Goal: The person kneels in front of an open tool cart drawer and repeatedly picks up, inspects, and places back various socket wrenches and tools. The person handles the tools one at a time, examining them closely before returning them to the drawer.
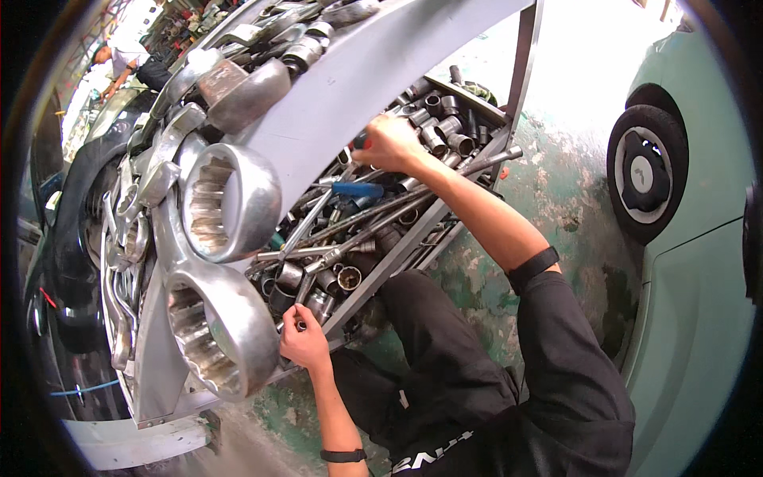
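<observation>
A lower metal drawer is heaped with steel sockets, extensions and ratchet handles. At its near left end, my left hand is closed in a pinch on a small socket, whose round end shows between the fingers. My right hand reaches over the drawer's far part with curled fingers. Something dark teal shows at its fingertips, partly hidden, and I cannot make out what it is. Between my hands lie a blue handle, a long steel bar and a large open socket.
Big ring spanners crowd the upper shelf on the left, overhanging the drawer. A pale green car with a black wheel stands at the right. A person is far off at the upper left.
</observation>
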